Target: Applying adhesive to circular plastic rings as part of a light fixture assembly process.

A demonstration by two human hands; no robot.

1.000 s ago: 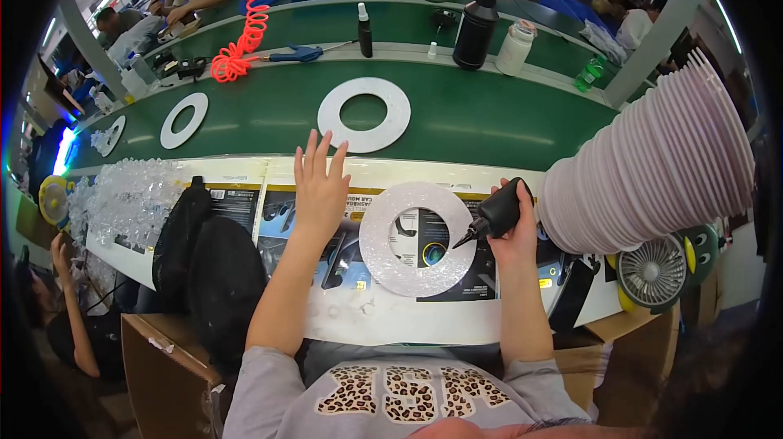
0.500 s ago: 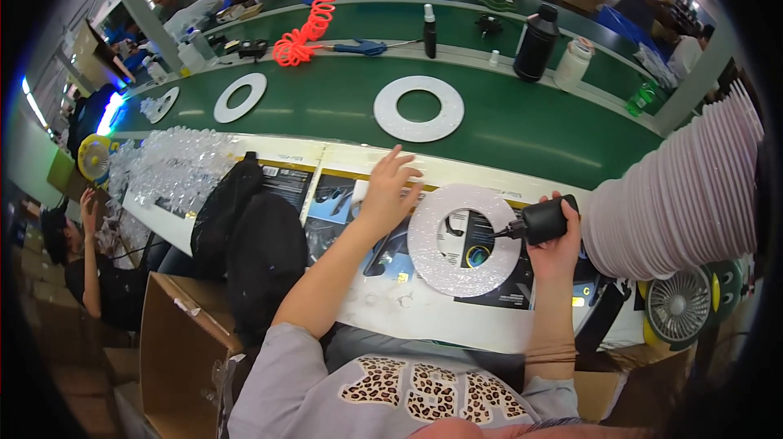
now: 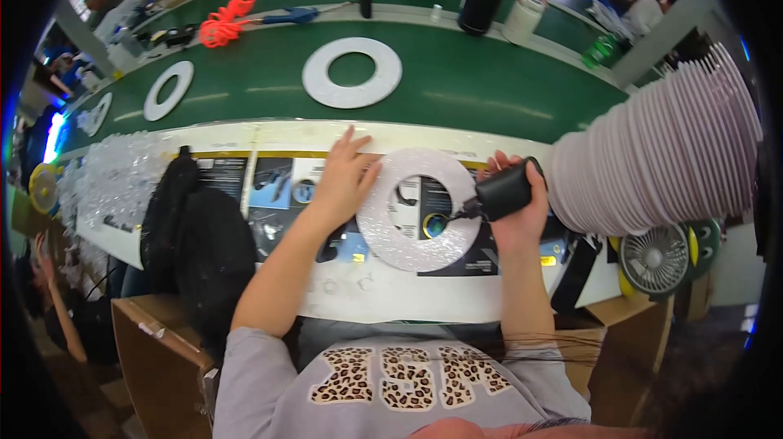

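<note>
On the white ring (image 3: 420, 210) my left hand (image 3: 341, 182) lies flat and open, pressing its left edge. My right hand (image 3: 518, 206) clenches the black screwdriver (image 3: 499, 192) at the ring's right edge, long axis slanting, tip pointing down-left onto the rim.

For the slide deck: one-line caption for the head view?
Left hand steadies a white ring while the right hand applies a black power tool to it.

My left hand (image 3: 341, 182) has come back from the edge of the green belt (image 3: 489, 80) and now rests flat, fingers touching the white ring's (image 3: 416, 209) left rim. My right hand (image 3: 514, 198) has brought the black driver (image 3: 499, 192) tip down onto the ring's lower right band.
</note>
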